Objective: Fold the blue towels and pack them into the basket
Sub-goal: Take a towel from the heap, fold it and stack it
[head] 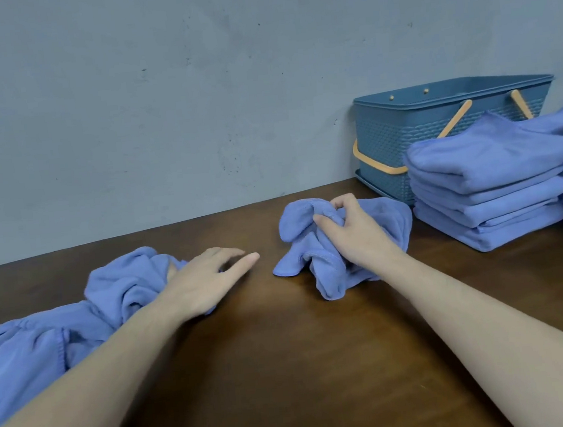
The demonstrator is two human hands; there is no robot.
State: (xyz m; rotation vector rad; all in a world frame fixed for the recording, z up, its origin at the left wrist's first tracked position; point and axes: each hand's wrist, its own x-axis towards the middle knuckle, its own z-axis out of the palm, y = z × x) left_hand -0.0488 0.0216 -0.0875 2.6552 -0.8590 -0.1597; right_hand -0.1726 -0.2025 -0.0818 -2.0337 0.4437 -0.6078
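- At table centre, the right hand bunches a crumpled towel; spreading it carelessly risks a crooked fold.
- The left hand, fingers extended and empty, may drag the loose towels.

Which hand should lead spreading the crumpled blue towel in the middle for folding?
Right. The right hand already grips the crumpled blue towel at mid-table. The left hand is open, fingers straight, beside the loose blue towel heap, and would probably have to reach across.

Folded towel stack blocks the basket's front; its top seems open
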